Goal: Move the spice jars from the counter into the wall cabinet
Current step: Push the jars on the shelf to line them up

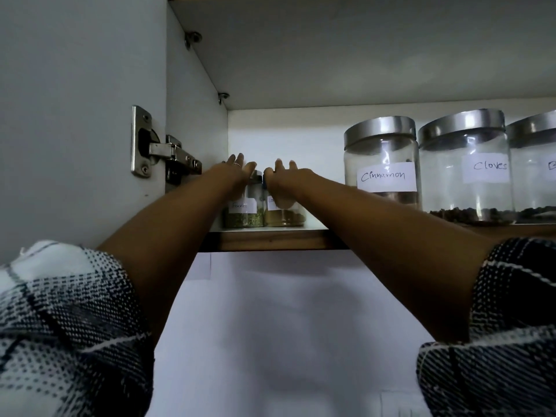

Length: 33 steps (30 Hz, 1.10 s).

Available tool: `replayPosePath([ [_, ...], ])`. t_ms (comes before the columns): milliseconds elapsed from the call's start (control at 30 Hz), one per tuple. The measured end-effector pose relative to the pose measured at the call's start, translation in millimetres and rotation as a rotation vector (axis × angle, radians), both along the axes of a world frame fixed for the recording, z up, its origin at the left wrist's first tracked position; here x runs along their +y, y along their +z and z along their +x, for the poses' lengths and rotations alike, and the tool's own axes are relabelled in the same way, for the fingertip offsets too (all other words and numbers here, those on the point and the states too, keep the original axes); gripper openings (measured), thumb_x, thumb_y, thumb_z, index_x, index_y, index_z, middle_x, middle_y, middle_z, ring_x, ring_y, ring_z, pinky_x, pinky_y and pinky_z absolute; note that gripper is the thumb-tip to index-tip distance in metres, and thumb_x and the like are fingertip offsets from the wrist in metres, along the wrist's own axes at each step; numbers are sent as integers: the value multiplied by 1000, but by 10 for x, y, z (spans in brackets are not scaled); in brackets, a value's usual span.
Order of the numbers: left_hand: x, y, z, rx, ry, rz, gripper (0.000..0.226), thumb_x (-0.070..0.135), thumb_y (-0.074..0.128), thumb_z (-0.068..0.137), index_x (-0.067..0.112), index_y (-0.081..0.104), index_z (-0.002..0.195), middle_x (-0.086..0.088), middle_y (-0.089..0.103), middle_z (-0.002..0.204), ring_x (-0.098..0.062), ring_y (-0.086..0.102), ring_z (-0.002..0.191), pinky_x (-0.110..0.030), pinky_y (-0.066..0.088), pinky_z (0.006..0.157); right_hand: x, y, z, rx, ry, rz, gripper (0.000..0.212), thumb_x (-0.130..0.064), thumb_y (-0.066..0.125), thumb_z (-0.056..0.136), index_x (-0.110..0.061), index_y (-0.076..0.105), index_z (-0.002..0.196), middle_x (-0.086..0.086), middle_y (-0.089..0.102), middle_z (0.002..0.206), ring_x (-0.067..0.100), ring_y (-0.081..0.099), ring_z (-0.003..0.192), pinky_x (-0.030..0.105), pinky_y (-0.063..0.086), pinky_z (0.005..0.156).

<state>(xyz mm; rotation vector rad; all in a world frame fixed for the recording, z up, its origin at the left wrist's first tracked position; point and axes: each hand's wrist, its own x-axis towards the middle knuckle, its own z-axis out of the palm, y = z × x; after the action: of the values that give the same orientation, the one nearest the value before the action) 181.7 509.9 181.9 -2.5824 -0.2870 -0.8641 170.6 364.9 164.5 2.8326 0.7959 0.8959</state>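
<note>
Two small glass spice jars stand side by side at the left end of the wall cabinet shelf (270,239). The left jar (243,217) holds green flakes and has a handwritten label. The right jar (285,218) holds tan spice. My left hand (237,170) lies against the top of the left jar, its fingers spread and pointing up. My right hand (284,173) lies against the top of the right jar, fingers also spread. Neither hand's fingers wrap around a jar. Both jar lids are mostly hidden by my hands.
Three large glass jars with steel lids stand to the right on the same shelf: one labelled Cinnamon (382,164), one labelled Cloves (464,176) and a third (535,164) cut off by the frame edge. The open cabinet door (75,115) and its metal hinge (162,155) are on the left.
</note>
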Motion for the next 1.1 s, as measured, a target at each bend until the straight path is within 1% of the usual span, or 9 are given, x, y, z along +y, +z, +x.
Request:
replayPosePath([
  [200, 4, -11, -6, 8, -19, -31, 86, 3, 52, 92, 12, -10, 150, -19, -8, 158, -33, 1, 147, -41, 11, 118, 18, -26, -13, -33, -32, -38, 78, 0, 56, 86, -4, 9, 148, 19, -5, 157, 41, -1, 144, 53, 21, 114],
  [367, -45, -39, -67, 0, -51, -139, 87, 3, 53, 92, 11, -12, 149, -20, -1, 158, -33, 7, 146, -43, 14, 119, -3, 15, -52, -138, -137, -185, 76, -24, 55, 91, -10, 9, 149, 15, 8, 158, 36, 7, 145, 59, 11, 114],
  [433, -111, -31, -170, 46, -74, -158, 69, 21, 46, 98, 11, 3, 151, -19, 14, 157, -33, 19, 144, -45, 20, 118, -12, 45, -115, -194, -159, -218, 72, -31, 51, 93, -9, 10, 149, 15, 14, 157, 35, 10, 145, 59, 10, 114],
  [533, -207, 20, -284, -73, -238, -168, 54, 45, 33, 99, 14, 36, 143, -11, 41, 146, -30, 40, 134, -44, 32, 112, -33, 153, -297, -314, -126, -250, 53, -31, 45, 97, -9, 31, 142, 11, 41, 146, 31, 34, 137, 54, 20, 112],
  [600, -361, 60, -434, -106, -314, -254, 45, 23, 55, 92, 8, 46, 134, -12, 53, 133, -31, 51, 119, -41, 44, 99, -100, 265, -430, -410, -87, -242, 44, -30, 48, 96, -10, 41, 135, 7, 52, 136, 28, 48, 126, 47, 31, 107],
  [667, -521, 129, -584, -260, -355, -298, 37, -2, 53, 84, 5, 54, 121, -17, 61, 116, -32, 57, 94, -37, 47, 77, -226, 399, -560, -464, -27, -199, 37, -23, 50, 95, -14, 46, 131, 6, 56, 129, 26, 53, 119, 41, 37, 100],
  [733, -689, 204, -740, -385, -390, -313, 32, -5, 46, 83, 8, 57, 110, -16, 62, 105, -27, 51, 79, -34, 41, 65, -391, 528, -681, -512, 26, -172, 34, -15, 47, 95, -17, 49, 128, 5, 59, 125, 26, 55, 115, 38, 40, 94],
  [967, -1355, 498, -1192, -389, -636, -275, 12, 7, 45, 92, 13, 55, 94, -9, 59, 89, -24, 52, 75, -27, 37, 60, -1140, 863, -1095, -476, 92, -152, 23, -12, 45, 93, -12, 61, 109, 11, 63, 112, 29, 57, 97, 32, 38, 71],
  [1100, -1743, 546, -1425, -233, -767, -285, 20, 8, 47, 92, 11, 64, 103, -4, 63, 101, -18, 55, 90, -26, 41, 75, -1565, 915, -1339, -277, 96, -123, 24, -9, 49, 92, -7, 64, 111, 13, 64, 114, 28, 57, 104, 32, 39, 78],
])
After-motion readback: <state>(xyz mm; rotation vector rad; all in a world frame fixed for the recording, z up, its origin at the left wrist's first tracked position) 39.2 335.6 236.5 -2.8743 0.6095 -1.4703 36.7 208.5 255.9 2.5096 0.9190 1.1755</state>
